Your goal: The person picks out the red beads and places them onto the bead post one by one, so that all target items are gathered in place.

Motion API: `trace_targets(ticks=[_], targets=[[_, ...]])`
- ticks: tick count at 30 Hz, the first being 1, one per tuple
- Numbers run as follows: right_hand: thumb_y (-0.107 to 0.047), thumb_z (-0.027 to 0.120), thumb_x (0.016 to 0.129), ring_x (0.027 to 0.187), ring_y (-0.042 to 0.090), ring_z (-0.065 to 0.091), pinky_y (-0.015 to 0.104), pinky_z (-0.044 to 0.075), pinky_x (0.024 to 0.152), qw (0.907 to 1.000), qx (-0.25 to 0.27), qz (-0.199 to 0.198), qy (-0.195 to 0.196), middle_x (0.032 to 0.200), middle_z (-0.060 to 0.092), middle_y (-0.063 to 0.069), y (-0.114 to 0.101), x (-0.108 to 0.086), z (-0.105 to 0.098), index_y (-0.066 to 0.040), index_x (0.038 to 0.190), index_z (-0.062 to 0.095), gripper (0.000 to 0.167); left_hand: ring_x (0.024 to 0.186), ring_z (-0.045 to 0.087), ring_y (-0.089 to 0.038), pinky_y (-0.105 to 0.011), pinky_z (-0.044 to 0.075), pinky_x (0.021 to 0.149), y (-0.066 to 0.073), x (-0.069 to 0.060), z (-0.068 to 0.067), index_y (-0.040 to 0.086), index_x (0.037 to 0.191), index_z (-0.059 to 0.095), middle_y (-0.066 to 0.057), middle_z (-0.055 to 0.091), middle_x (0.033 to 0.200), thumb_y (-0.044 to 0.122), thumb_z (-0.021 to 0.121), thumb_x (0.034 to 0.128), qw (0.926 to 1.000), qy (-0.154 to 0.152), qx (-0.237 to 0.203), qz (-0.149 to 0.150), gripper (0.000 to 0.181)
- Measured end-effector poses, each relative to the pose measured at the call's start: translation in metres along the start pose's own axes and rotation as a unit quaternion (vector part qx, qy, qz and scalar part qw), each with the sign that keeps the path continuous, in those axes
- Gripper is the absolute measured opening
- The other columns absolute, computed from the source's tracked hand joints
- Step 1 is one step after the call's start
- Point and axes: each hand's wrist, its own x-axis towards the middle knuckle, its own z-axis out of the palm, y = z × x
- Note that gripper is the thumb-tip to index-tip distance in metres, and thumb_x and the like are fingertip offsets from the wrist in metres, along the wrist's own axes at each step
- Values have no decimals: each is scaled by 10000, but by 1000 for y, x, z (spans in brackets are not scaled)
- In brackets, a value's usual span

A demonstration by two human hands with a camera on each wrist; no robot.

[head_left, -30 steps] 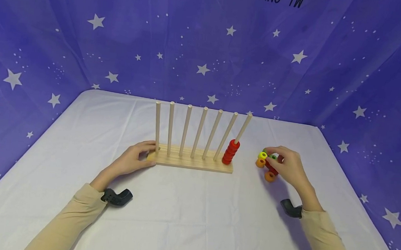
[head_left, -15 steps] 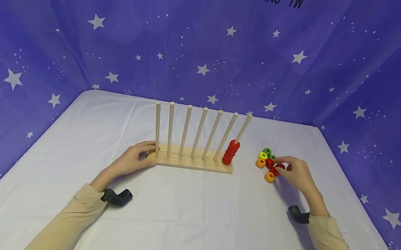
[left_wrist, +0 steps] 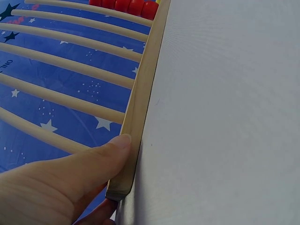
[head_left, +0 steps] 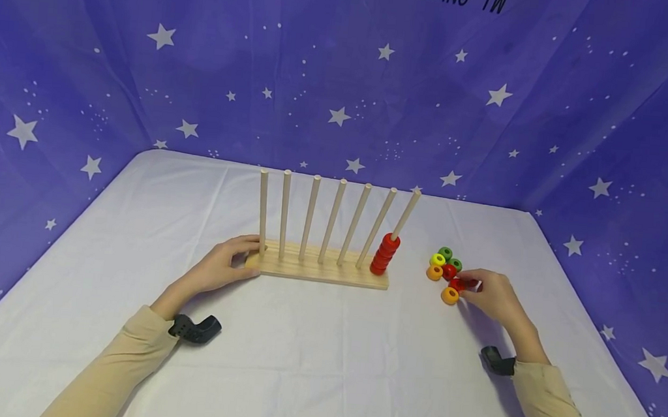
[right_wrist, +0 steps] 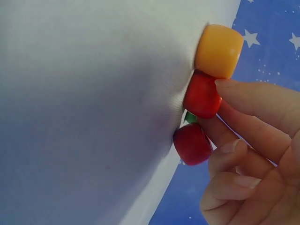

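My left hand grips the left end of a wooden counting stand. In the left wrist view, the thumb lies along the base's front edge, with fingers under or behind its end. Several red beads are stacked on the stand's rightmost peg; the other pegs are bare. My right hand pinches a red bead at the loose beads' near side, between thumb and a finger partly hidden behind it. An orange bead and a dark red bead sit on either side of it.
Left of the right hand lie loose beads: two green, one of them a green bead, a yellow bead, an orange bead and another red bead. White cloth covers the table; a purple starry curtain stands behind.
My right hand has moved off the middle of the loose beads, rightward and nearer, then slightly nearer again to a red bead by the orange one. The left hand and stand stay put.
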Motion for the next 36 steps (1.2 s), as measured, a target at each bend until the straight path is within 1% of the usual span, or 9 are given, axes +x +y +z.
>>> trace_targets(ticks=[4,7,10,15,18,21,28,31,36], targets=[[-73,693,786,755,212,522,242,431,620,9999,-41,60,-122,988,663,211,2,1,3,40,1130,643,365,1335,378,-435,-524,399,1065,0,-1,0,-11,1288,538,-227,415,1438,135,708,823,10000,4,-10,-12,516],[-80,688,791,811,251,554,298,480,671,9998,-31,84,-169,1028,662,226,3,3,4,30,1133,645,361,1336,375,-436,-523,401,1064,0,-1,0,-14,1289,537,-228,414,1438,132,708,823,10000,5,-23,-20,517],[-90,686,797,840,261,561,317,491,697,9998,-40,80,-197,1043,659,230,3,4,4,21,1124,651,348,1337,375,-436,-521,401,1064,0,-1,0,-16,1289,536,-230,415,1437,130,707,823,10000,11,-21,-27,518],[-105,686,796,784,221,532,259,436,651,9997,-70,50,-220,992,667,204,4,5,5,9,1082,666,309,1336,376,-437,-519,401,1065,0,-1,0,-18,1288,537,-233,416,1435,134,708,823,10000,16,-3,-25,518],[-115,685,795,755,203,525,245,420,635,9997,-94,40,-227,960,672,190,5,4,5,6,1054,671,286,1336,376,-437,-520,403,1063,0,-1,0,-18,1290,535,-233,415,1436,134,707,824,10000,11,-14,-25,519],[-121,686,796,749,199,540,258,439,639,9997,-111,42,-228,949,681,186,5,4,5,9,1037,673,274,1331,382,-438,-522,406,1059,0,-1,0,-20,1290,534,-235,417,1434,133,707,824,10000,9,-17,-8,521],[-143,699,794,790,237,595,362,512,676,9998,-115,26,-168,959,696,199,2,2,2,18,1017,680,275,1324,393,-434,-515,413,1055,0,0,1,-23,1290,534,-236,422,1430,141,708,825,10000,21,-14,41,523],[-159,699,796,796,247,593,359,510,677,9998,-131,57,-120,970,698,204,0,1,1,19,1027,680,292,1325,393,-432,-512,415,1054,0,0,1,-23,1291,533,-233,424,1429,141,709,824,10000,23,13,38,526],[-192,681,815,777,246,564,292,474,632,9997,-175,145,123,979,687,221,-4,0,-3,18,1079,664,337,1327,389,-433,-510,417,1052,0,0,1,-19,1289,536,-233,424,1429,136,708,824,10000,13,10,40,519]])
